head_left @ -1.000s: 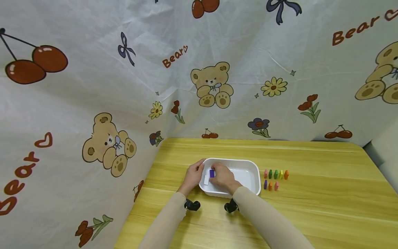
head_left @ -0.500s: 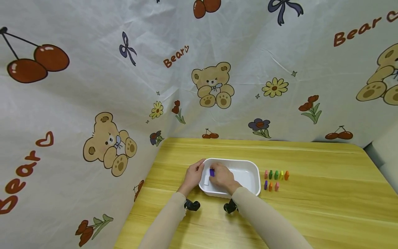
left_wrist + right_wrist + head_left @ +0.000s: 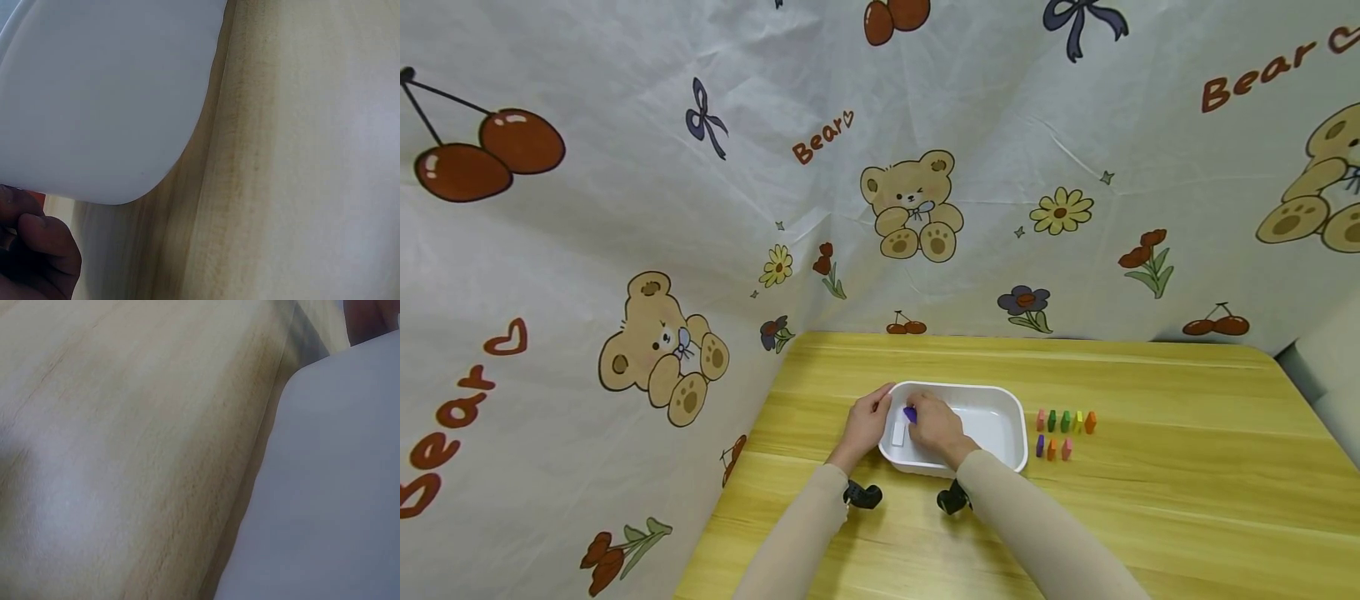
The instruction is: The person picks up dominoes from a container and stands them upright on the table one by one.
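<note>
In the head view a white tray [image 3: 988, 417] stands on the wooden table. My left hand [image 3: 867, 422] grips its left end, and curled fingers [image 3: 50, 240] show beside the tray wall in the left wrist view. Inside the tray, my right hand [image 3: 936, 423] pinches a purple block [image 3: 911, 414], partly hidden by the fingers. A white block [image 3: 898, 434] lies on the tray floor just left of the right hand. Neither the right fingers nor the purple block can be seen in the right wrist view, where the tray wall fills one side.
Right of the tray, small coloured blocks stand in two rows: pink, green, yellow [image 3: 1078, 422] and orange ones behind, purple, orange [image 3: 1052, 450] and pink ones in front. A printed cloth [image 3: 985, 275] hangs behind the table [image 3: 1187, 483].
Between my right fingers the purple block has turned, from upright and square-on to slanted, with less of it showing. The left hand, tray and white block stay nearly in place.
</note>
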`<state>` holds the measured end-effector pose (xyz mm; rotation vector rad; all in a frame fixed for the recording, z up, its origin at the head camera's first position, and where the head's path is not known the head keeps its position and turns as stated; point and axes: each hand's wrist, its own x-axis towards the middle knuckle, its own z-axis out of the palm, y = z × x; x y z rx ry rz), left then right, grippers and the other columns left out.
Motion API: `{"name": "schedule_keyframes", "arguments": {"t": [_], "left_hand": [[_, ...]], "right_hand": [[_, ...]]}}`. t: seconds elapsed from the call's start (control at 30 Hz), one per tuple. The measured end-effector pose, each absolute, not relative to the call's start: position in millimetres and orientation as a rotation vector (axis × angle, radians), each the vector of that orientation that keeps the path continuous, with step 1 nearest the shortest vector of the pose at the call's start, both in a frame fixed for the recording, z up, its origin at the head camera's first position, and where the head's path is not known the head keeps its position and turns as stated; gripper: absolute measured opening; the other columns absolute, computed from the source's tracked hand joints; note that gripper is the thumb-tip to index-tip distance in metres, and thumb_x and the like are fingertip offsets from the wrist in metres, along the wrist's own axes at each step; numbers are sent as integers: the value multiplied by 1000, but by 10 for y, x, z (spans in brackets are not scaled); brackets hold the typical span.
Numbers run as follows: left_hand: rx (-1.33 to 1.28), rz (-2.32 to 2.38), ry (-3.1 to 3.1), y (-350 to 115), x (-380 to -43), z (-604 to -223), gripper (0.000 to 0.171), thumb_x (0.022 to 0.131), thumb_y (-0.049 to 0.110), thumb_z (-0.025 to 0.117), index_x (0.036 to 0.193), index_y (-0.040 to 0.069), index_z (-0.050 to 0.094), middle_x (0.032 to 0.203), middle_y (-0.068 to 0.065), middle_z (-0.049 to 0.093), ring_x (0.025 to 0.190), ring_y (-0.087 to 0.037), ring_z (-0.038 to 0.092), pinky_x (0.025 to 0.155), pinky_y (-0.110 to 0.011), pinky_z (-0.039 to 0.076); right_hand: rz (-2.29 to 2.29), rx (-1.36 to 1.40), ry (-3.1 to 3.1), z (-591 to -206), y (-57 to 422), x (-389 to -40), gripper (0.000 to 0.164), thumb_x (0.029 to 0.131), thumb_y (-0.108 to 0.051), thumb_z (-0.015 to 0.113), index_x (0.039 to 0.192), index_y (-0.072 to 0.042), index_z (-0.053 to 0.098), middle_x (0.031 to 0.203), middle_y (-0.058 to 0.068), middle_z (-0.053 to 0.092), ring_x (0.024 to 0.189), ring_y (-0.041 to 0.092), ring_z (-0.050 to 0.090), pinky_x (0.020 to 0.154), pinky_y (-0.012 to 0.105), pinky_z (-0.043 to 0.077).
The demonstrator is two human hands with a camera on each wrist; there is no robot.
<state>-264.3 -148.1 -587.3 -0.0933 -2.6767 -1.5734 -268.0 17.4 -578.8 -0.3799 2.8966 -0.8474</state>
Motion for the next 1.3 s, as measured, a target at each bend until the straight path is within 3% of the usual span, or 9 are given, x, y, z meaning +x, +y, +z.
{"name": "schedule_keyframes", "arguments": {"t": [0.47, 0.73, 1.3], "left_hand": [[-96, -1584, -2663, -1477, -2647, -5888, 38, 111, 28, 49, 145, 18, 62, 147, -9, 61, 137, -29, 57, 114, -46, 49], [-87, -1587, -2666, -1475, -2652, -5887, 39, 110, 28, 50, 146, 17, 62, 147, -9, 61, 137, -29, 57, 114, -46, 49], [-69, -1604, -2668, -1478, -2631, -5883, 39, 110, 30, 50, 146, 18, 62, 148, -8, 60, 138, -30, 57, 113, -46, 50]], "right_hand": [[-818, -321, 2904, -5770, 182, -2685, 41, 80, -11, 70, 121, -9, 71, 115, 7, 66, 97, 23, 65, 84, 45, 60], [-803, -336, 2914, -5762, 171, -2665, 26, 92, -20, 74, 116, -11, 75, 110, 7, 63, 95, 23, 65, 82, 45, 61], [-781, -335, 2888, -5715, 185, -2613, 21, 94, -17, 73, 114, -11, 75, 107, 5, 60, 100, 23, 58, 84, 44, 58]]}}
